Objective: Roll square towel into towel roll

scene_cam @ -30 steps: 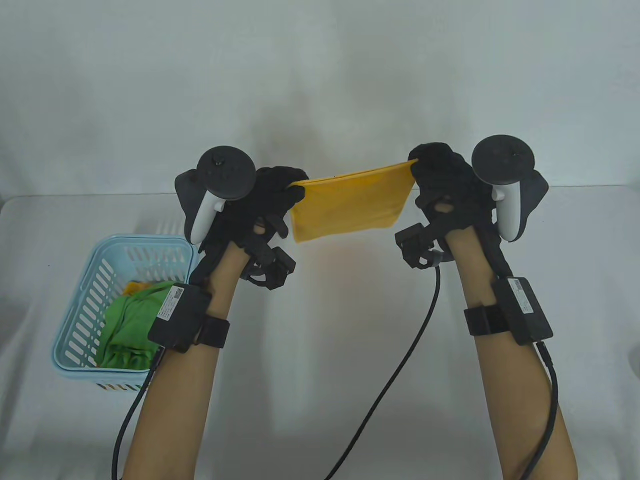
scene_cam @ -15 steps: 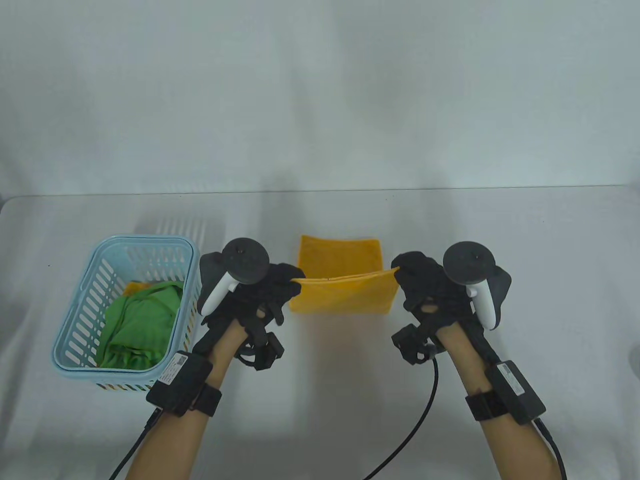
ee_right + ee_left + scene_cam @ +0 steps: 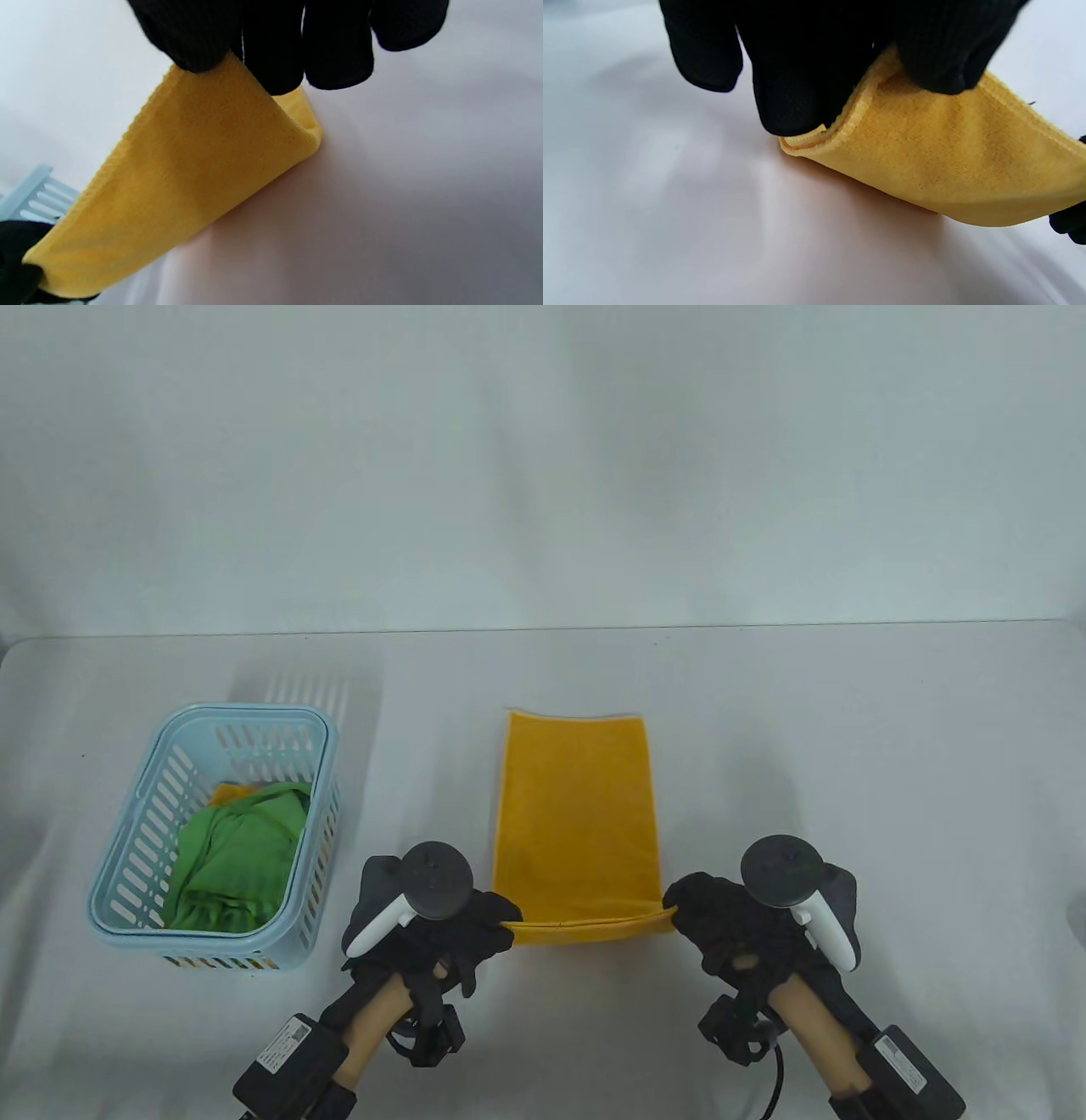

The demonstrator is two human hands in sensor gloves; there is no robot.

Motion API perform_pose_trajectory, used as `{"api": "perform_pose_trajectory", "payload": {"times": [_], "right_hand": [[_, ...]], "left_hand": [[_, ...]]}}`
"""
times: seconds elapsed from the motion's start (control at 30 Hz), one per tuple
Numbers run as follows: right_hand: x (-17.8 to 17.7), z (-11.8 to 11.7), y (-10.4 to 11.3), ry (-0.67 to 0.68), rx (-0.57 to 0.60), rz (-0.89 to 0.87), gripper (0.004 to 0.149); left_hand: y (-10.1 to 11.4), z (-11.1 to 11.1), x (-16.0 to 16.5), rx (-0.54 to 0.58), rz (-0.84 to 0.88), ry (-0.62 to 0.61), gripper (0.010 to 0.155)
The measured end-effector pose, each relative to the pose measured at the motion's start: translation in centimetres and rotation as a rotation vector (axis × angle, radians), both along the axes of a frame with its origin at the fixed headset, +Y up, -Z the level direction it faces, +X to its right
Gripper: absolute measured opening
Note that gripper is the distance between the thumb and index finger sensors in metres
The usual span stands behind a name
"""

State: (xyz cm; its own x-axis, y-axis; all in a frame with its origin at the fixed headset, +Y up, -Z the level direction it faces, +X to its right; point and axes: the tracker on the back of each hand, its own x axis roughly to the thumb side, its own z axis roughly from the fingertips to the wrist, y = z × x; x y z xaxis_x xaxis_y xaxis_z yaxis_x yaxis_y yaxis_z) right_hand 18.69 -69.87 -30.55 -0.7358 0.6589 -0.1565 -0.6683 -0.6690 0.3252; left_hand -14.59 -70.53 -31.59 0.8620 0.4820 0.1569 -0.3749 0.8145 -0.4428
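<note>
Pulled back toward near tabletop edge since earlier: both hands, left & right, pinching yellow towel's near corners, rest laid flat; likely light, floppy, best gripped at hemmed corners.

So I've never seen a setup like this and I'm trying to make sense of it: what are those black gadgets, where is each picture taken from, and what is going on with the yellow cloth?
No robot here: these are a person's two hands in black sensor gloves, each with a tracker strapped to its back. One camera looks down at the table; two more sit on the wrists, giving the close-ups. The left hand and the right hand each pinch a near corner of the yellow towel, which lies stretched over the white table, its near edge lifted. To the left stands a light blue basket holding a green cloth.
</note>
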Motion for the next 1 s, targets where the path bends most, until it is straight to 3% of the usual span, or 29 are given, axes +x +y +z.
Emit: {"api": "perform_pose_trajectory", "payload": {"times": [0.43,0.6,1.0], "right_hand": [[-1.5,0.5,-3.9,0.162,-0.221,0.204,0.039],[-1.4,0.6,-4.4,0.148,-0.256,0.206,0.039],[-0.5,-0.6,-5.3,0.001,-0.227,0.126,0.04]], "left_hand": [[-3.2,0.9,2.3,-0.069,-0.287,-0.195,0.047],[-3.3,1.2,2.7,-0.061,-0.327,-0.227,0.048],[-4.1,-0.9,1.1,-0.162,-0.197,-0.037,0.045]]}}
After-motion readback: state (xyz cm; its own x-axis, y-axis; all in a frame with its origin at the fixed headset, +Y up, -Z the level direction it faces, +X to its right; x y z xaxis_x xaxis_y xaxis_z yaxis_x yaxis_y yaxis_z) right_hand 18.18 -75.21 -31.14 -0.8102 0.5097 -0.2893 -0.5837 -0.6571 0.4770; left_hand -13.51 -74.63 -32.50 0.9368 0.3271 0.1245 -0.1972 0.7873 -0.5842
